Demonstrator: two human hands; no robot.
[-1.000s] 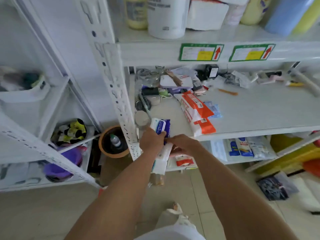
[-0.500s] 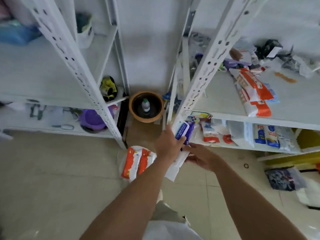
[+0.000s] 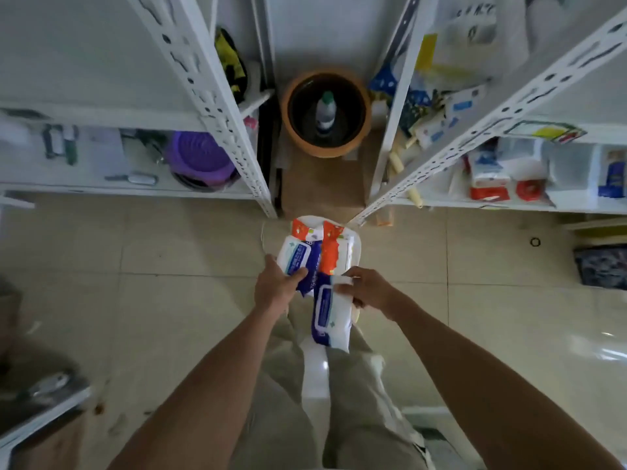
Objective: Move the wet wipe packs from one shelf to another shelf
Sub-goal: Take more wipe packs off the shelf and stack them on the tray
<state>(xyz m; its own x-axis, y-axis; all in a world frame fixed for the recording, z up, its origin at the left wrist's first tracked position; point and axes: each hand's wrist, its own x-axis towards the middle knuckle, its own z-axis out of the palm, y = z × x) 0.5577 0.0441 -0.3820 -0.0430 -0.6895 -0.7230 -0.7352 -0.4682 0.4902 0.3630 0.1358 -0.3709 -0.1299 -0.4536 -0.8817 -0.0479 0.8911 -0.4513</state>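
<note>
My left hand (image 3: 276,289) grips a blue-and-white wet wipe pack (image 3: 296,256) by its near end. My right hand (image 3: 368,289) holds a second blue-and-white wet wipe pack (image 3: 330,315), which hangs down over my legs. Just beyond them, two orange-and-white wipe packs (image 3: 330,247) lie on a white round thing on the floor (image 3: 357,247). The left shelf unit (image 3: 135,195) and the right shelf unit (image 3: 509,205) stand to either side, with more packs (image 3: 488,184) on the right unit's low shelf.
An orange-rimmed pot (image 3: 324,111) holding a bottle stands between the two units. A purple basket (image 3: 200,161) and tools sit on the left low shelf. A dark patterned bag (image 3: 600,266) lies on the tiled floor at right. A dark object fills the lower left corner.
My view has tipped down from the upper right shelf to the floor. Both hands came down with the blue packs and separated them, one in each hand, above the orange packs.
</note>
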